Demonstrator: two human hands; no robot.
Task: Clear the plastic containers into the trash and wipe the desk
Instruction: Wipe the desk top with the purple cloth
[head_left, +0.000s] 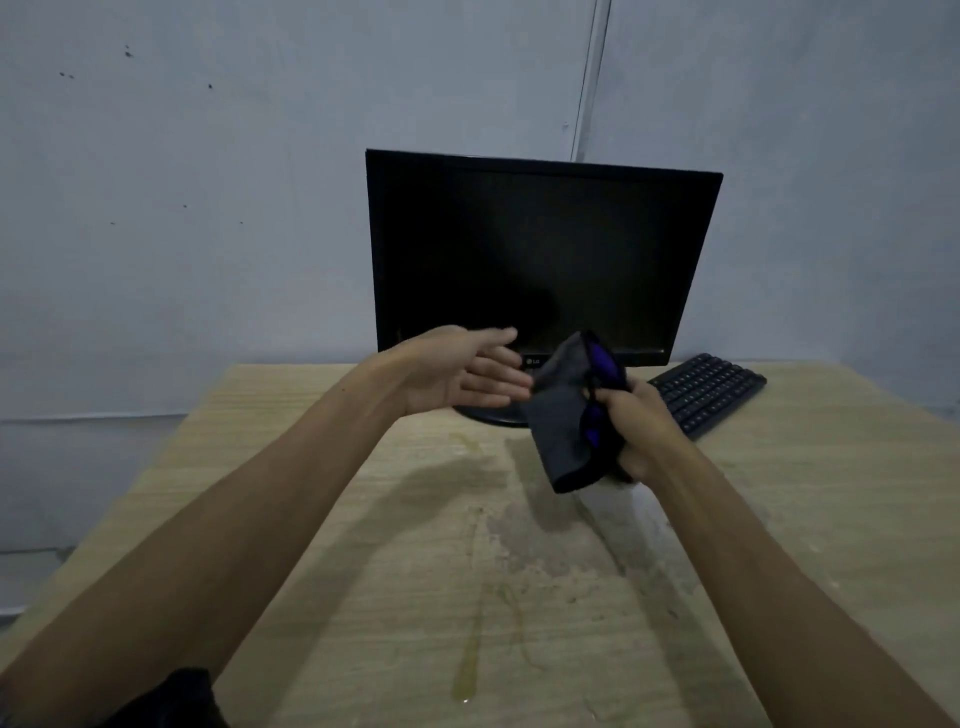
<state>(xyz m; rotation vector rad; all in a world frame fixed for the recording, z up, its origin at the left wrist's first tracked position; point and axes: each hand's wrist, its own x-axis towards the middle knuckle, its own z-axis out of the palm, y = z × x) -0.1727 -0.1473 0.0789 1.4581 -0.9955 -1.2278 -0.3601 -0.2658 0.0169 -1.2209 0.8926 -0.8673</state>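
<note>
My right hand (635, 426) grips a bunched grey and purple cloth (563, 423) in the air above the middle of the wooden desk (270, 467). The cloth hangs down from my fist, clear of the surface. My left hand (462, 371) is raised beside it with straight fingers, and the fingertips reach the cloth's left edge. Below both hands, a wet yellowish spill (483, 613) streaks down the desk's centre toward me. No plastic container is in view.
A black monitor (540, 254) stands at the back of the desk on its round base, against a grey wall. A black keyboard (709, 389) lies to its right, at an angle. The desk's left edge runs diagonally at the left.
</note>
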